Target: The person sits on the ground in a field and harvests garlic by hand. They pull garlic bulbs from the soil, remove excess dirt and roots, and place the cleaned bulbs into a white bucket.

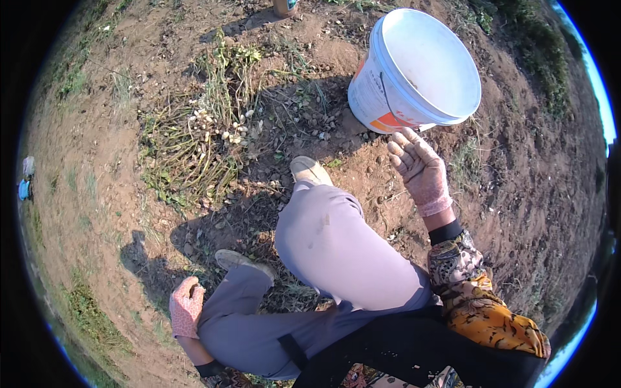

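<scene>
My right hand point(421, 172), in a soiled pink patterned glove, is held palm up with nothing in it. Its fingertips are just below the rim of a white plastic bucket point(361, 97), which is tilted and has a wire handle and orange print. Beside my bent knee is my left hand point(186, 310), in a matching glove with the fingers curled; whether it holds anything is hidden. In front of me lies a heap of uprooted peanut plants point(194, 150), with pale peanut pods point(235, 133) among the stems.
A brown container point(285, 8) is cut off by the top edge of the view. My shoes point(310, 170) rest on dry soil strewn with leaves and loose pods. Green growth point(538, 53) stands at the upper right. A blue object point(23, 189) lies far left.
</scene>
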`<state>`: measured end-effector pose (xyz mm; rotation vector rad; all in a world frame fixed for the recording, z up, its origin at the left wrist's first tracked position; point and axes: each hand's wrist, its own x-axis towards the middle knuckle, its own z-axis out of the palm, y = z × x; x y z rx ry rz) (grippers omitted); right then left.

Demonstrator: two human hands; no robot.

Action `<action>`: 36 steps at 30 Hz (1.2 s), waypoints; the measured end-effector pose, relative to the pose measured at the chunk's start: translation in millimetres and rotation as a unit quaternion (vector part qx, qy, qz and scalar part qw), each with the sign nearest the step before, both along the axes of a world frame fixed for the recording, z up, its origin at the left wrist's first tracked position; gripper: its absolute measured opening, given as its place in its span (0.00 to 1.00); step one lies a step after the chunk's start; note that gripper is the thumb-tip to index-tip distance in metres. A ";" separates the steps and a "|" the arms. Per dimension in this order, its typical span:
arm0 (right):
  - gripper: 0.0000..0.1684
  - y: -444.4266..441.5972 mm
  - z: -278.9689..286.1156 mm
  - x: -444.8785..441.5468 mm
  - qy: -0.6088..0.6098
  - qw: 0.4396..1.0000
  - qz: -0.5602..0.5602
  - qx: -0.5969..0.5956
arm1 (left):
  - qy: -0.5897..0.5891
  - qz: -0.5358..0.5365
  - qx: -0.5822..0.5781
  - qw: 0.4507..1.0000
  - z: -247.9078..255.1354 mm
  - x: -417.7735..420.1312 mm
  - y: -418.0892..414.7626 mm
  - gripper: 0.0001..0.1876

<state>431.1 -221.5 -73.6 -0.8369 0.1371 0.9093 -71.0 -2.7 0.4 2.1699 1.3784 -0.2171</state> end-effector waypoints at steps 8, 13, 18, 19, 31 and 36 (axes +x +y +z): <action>0.37 12.8 3.2 3.2 -0.083 0.979 0.159 0.100 | -0.006 0.074 -0.068 0.995 5.0 10.7 -0.6 0.13; 0.28 -56.7 -122.8 65.8 -0.085 0.915 0.210 -0.332 | -0.051 0.093 -0.111 0.988 1.1 17.8 10.7 0.15; 0.18 -64.1 -124.0 56.8 -0.166 0.896 0.104 -0.399 | -0.007 0.057 -0.095 0.994 3.9 20.7 4.9 0.16; 0.17 -63.0 -127.7 54.1 -0.188 0.874 0.133 -0.427 | -0.005 0.043 -0.078 0.996 4.6 23.1 5.0 0.16; 0.36 -4.8 -139.1 23.5 0.068 0.982 0.122 -0.131 | 0.022 0.008 -0.034 0.999 0.9 30.7 17.1 0.15; 0.42 3.3 -132.7 26.7 0.065 0.984 0.124 -0.112 | 0.036 -0.007 -0.024 0.999 3.2 35.8 19.0 0.15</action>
